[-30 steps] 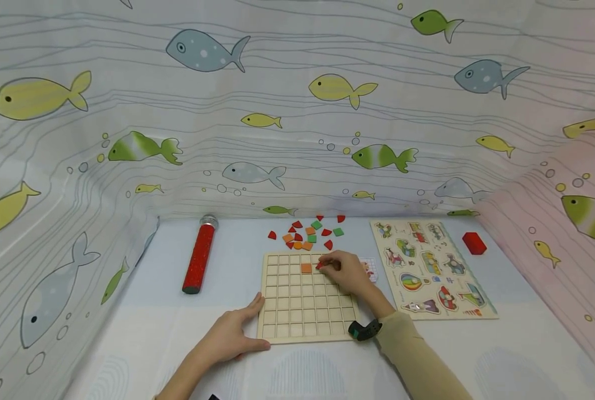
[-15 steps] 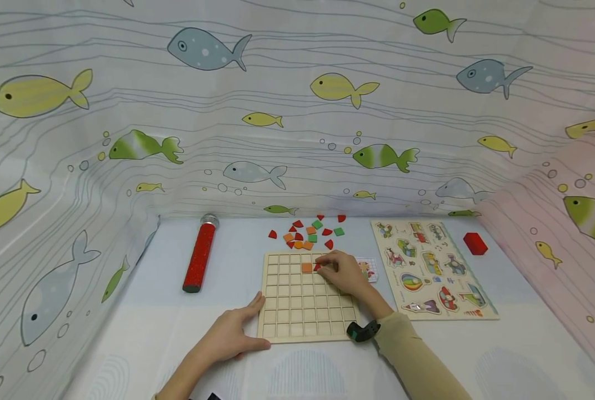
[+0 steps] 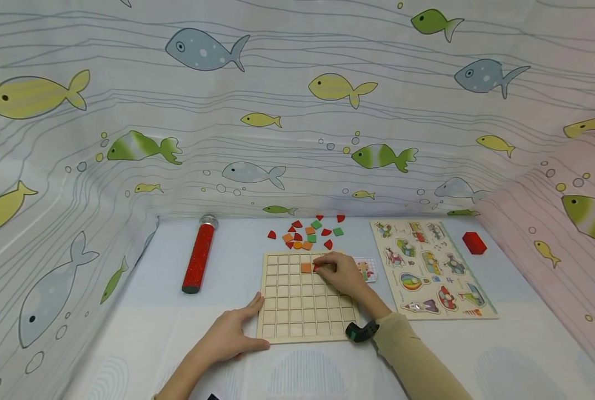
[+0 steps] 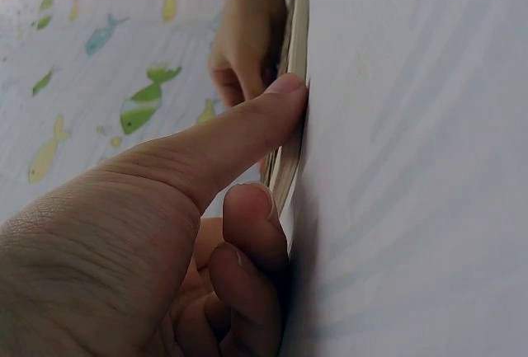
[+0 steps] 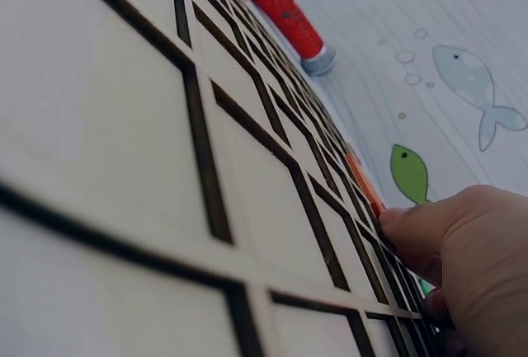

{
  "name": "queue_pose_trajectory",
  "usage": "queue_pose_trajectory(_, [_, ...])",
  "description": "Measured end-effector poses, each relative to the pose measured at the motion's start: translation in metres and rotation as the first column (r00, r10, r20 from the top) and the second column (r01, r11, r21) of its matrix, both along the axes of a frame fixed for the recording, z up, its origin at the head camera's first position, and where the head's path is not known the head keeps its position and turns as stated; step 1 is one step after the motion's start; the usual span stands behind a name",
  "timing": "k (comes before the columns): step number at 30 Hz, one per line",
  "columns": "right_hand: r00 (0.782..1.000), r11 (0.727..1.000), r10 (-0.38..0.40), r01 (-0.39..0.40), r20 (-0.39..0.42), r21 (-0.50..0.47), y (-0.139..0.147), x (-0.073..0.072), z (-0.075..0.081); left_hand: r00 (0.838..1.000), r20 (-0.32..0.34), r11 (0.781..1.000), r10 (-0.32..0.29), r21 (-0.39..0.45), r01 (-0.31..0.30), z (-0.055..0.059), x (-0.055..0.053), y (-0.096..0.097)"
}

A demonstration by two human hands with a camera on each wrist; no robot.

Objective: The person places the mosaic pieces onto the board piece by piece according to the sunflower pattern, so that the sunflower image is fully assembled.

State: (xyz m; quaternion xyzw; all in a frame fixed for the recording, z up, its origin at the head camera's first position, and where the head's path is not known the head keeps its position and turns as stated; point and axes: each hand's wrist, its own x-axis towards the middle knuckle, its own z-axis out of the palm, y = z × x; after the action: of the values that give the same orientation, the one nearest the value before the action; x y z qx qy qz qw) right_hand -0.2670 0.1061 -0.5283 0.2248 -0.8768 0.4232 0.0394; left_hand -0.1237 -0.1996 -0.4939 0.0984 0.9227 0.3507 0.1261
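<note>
A pale wooden grid board (image 3: 297,303) lies flat on the table, with an orange square tile (image 3: 306,268) set in its top row. My left hand (image 3: 231,335) rests at the board's near left corner, index finger along the side and thumb at the front edge. In the left wrist view, the thumb (image 4: 247,130) presses the board's edge while other fingers tuck below. My right hand (image 3: 341,273) pinches a small red piece (image 3: 316,268) over the cell just right of the orange tile. Its fingertips partly hide that piece; in the right wrist view only a red sliver (image 5: 378,209) shows.
Loose red, green and orange pieces (image 3: 312,239) lie behind the board. A printed card (image 3: 369,270) sits partly behind my right wrist. Further right are a picture puzzle (image 3: 427,272) and a red block (image 3: 474,243). A red microphone (image 3: 199,258) lies to the left.
My right hand has shifted slightly left with the red piece, closer to the orange tile. More of the printed card shows. The left hand has stayed in place.
</note>
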Motion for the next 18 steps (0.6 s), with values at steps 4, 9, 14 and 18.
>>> queue_pose_trajectory(4, [1.0,1.0,-0.006,0.006,0.003,-0.006,-0.0012,0.0005,-0.0009,1.0,0.008,1.0,0.007,0.007,-0.007,-0.0013,-0.0008,0.0003])
queue_pose_trajectory(9, [1.0,1.0,-0.012,0.012,0.01,-0.012,-0.0021,0.0007,-0.0024,1.0,0.006,1.0,0.011,0.01,-0.011,-0.0007,-0.0003,0.0007])
queue_pose_trajectory(14, [1.0,1.0,-0.014,0.014,0.009,-0.023,-0.0028,0.0013,-0.0018,1.0,0.0,1.0,0.009,0.013,-0.009,-0.0001,0.0004,0.0003])
queue_pose_trajectory(18, [1.0,1.0,-0.015,0.015,0.014,-0.023,-0.0028,0.002,-0.0008,1.0,0.002,1.0,0.009,0.015,-0.009,-0.0011,0.0002,0.0002])
